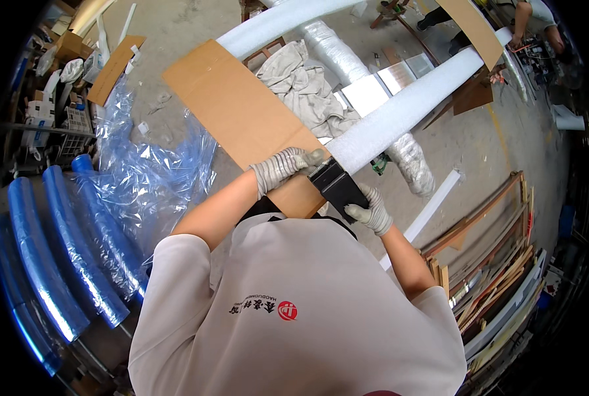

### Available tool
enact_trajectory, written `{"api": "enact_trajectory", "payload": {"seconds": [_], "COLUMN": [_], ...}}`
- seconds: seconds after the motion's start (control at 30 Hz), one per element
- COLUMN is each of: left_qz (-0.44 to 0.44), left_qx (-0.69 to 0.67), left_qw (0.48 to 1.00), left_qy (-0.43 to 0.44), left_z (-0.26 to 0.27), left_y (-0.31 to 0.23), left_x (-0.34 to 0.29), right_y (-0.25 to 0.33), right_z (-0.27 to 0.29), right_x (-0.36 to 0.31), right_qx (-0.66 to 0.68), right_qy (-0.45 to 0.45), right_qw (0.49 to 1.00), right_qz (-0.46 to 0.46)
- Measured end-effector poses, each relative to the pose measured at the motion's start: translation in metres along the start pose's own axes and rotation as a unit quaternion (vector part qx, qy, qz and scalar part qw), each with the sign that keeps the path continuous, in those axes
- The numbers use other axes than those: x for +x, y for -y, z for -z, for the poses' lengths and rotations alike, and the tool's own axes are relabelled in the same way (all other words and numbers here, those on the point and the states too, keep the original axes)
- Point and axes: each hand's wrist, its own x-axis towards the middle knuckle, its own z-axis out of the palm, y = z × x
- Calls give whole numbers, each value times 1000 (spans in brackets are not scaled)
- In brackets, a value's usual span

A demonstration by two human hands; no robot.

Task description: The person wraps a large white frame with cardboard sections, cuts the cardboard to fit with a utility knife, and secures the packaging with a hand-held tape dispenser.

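My right hand (372, 212), in a striped knit glove, is closed around a black tape dispenser (339, 188). Its toothed end presses at the near corner of a frame wrapped in white foam (400, 109). My left hand (284, 168), gloved the same way, is closed on the brown cardboard (235, 109) folded over the frame's left side, fingertips beside the dispenser's end. Any tape between dispenser and cardboard is too small to make out.
Blue film rolls (40, 244) and crumpled clear film (156, 171) lie left. Inside the frame's outline are a grey cloth (304, 89) and a plastic-wrapped roll (334, 49). Wooden strips (499, 284) are stacked right. Another person's arm (520, 26) shows far right.
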Motion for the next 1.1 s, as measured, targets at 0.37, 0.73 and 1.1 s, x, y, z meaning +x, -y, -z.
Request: {"api": "enact_trajectory", "payload": {"seconds": [0.37, 0.73, 1.1], "left_qz": [-25, -64, -147], "left_qx": [-212, -45, 533], "left_qw": [971, 970, 769], "left_qy": [-104, -231, -319], "left_z": [-25, -4, -32], "left_y": [9, 11, 26], "left_x": [-8, 9, 23], "right_y": [17, 56, -8], "right_z": [3, 1, 26], "right_x": [2, 15, -35], "right_qx": [41, -13, -135], "right_qy": [39, 55, -40], "right_qw": [993, 977, 955], "right_qz": [-106, -206, -261]}}
